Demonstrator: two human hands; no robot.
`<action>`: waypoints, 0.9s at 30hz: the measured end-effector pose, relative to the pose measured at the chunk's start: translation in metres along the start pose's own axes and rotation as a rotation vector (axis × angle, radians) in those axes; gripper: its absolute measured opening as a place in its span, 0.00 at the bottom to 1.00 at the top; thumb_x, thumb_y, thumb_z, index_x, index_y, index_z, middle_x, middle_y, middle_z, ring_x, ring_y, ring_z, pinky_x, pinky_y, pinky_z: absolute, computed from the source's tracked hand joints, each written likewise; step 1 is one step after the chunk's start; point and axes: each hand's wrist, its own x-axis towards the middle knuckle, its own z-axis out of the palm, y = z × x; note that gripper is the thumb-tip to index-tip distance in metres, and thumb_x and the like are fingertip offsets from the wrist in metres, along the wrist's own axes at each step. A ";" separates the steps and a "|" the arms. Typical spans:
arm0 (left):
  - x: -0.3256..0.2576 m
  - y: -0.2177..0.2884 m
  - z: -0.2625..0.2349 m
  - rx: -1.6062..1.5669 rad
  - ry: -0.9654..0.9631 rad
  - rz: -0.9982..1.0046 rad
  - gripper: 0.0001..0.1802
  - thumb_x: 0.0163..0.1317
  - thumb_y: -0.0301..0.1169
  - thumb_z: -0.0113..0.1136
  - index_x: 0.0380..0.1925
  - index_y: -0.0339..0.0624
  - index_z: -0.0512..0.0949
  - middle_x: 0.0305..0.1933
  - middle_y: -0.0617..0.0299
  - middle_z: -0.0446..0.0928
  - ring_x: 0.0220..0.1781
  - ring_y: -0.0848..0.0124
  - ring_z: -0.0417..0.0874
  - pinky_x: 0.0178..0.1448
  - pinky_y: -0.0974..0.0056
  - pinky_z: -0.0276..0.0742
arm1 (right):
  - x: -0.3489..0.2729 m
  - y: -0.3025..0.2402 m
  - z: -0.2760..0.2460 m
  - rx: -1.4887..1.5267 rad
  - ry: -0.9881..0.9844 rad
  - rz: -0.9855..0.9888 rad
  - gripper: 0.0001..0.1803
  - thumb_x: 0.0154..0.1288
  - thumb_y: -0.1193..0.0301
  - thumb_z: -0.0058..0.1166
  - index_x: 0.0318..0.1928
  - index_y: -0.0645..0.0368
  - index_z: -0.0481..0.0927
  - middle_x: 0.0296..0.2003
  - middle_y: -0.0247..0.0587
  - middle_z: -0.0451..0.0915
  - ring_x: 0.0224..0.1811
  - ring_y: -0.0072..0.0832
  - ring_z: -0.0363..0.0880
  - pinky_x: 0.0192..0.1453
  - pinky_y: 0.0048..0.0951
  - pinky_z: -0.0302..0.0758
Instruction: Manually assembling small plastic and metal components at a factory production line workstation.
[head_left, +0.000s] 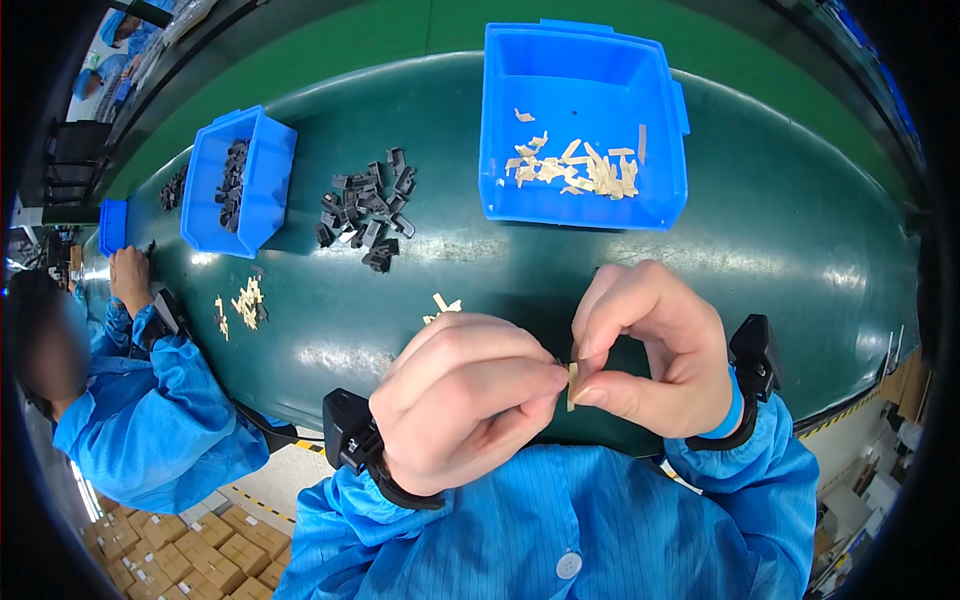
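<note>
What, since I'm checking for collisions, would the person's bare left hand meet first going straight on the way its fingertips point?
Pointing right, the bare left hand would likely first meet the thin beige strip pinched in the bare right hand; depth is unclear, and left fingertips may touch it.

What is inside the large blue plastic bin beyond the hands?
The large blue plastic bin holds many thin cream-coloured strips, mostly heaped toward its near side, with one small strip farther back. The heap hides its lower pieces and the bin floor beneath.
</note>
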 end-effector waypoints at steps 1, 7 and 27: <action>0.000 0.000 -0.001 0.007 -0.011 0.013 0.18 0.42 0.14 0.69 0.35 0.39 0.79 0.37 0.58 0.79 0.33 0.62 0.82 0.36 0.64 0.78 | 0.001 0.000 0.000 -0.044 -0.013 -0.025 0.10 0.58 0.81 0.62 0.38 0.61 0.74 0.31 0.34 0.72 0.30 0.18 0.74 0.33 0.21 0.72; -0.001 -0.001 0.001 0.016 0.001 0.051 0.20 0.39 0.14 0.71 0.36 0.38 0.80 0.37 0.57 0.79 0.33 0.61 0.82 0.36 0.64 0.79 | 0.002 0.001 0.000 -0.148 -0.026 -0.100 0.10 0.57 0.82 0.62 0.37 0.61 0.74 0.31 0.36 0.72 0.29 0.20 0.74 0.32 0.21 0.72; 0.001 -0.001 0.000 0.099 -0.009 0.090 0.17 0.38 0.16 0.70 0.33 0.36 0.81 0.36 0.56 0.79 0.32 0.63 0.82 0.34 0.64 0.79 | 0.005 -0.005 -0.002 -0.261 -0.026 -0.056 0.08 0.54 0.84 0.61 0.32 0.62 0.76 0.29 0.36 0.73 0.29 0.22 0.72 0.31 0.23 0.69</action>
